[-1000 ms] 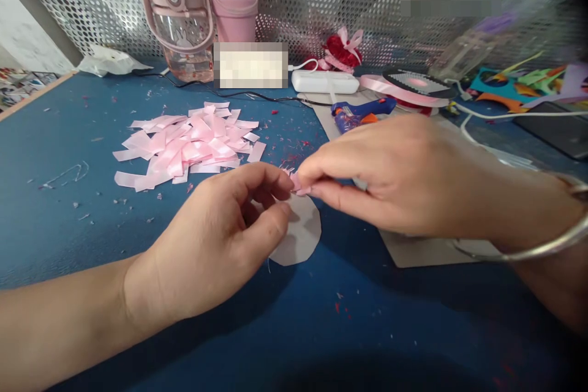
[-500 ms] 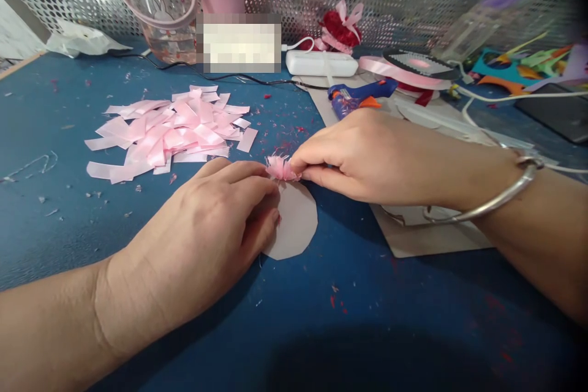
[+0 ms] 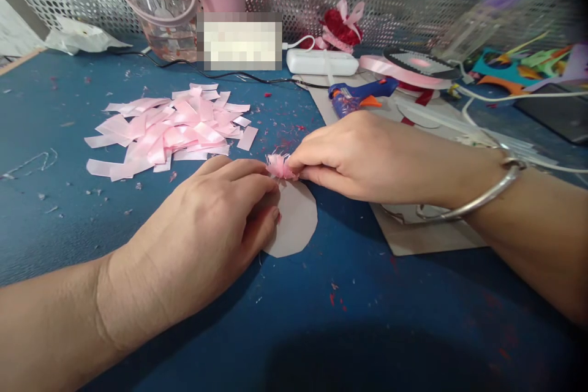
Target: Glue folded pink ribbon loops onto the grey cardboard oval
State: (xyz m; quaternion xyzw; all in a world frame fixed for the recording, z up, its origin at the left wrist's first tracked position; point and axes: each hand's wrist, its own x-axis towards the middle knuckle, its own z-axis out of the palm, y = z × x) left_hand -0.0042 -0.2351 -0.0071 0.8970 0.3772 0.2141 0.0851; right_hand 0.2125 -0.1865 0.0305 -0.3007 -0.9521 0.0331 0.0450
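A small frayed pink ribbon piece (image 3: 278, 166) sits at the top edge of a white paper disc (image 3: 294, 220) on the blue table (image 3: 68, 220). My right hand (image 3: 367, 156), with a silver bangle on the wrist, pinches the ribbon piece between thumb and fingers. My left hand (image 3: 211, 226) lies curled on the disc's left side, fingertips pressing against the ribbon piece and the disc. A heap of cut pink ribbon strips (image 3: 169, 128) lies to the upper left of both hands.
At the back stand pink water bottles (image 3: 160, 0), a white power strip (image 3: 321, 63), a blue glue gun (image 3: 361, 96), a pink ribbon spool (image 3: 404, 70) and a red bow (image 3: 340, 33). Grey card (image 3: 427, 239) lies under my right wrist. Coloured paper sits at far right.
Both hands dropped down to the table; the ribbon piece, held above the disc a second ago, now rests at the disc's top edge. Little has changed in the last half second.
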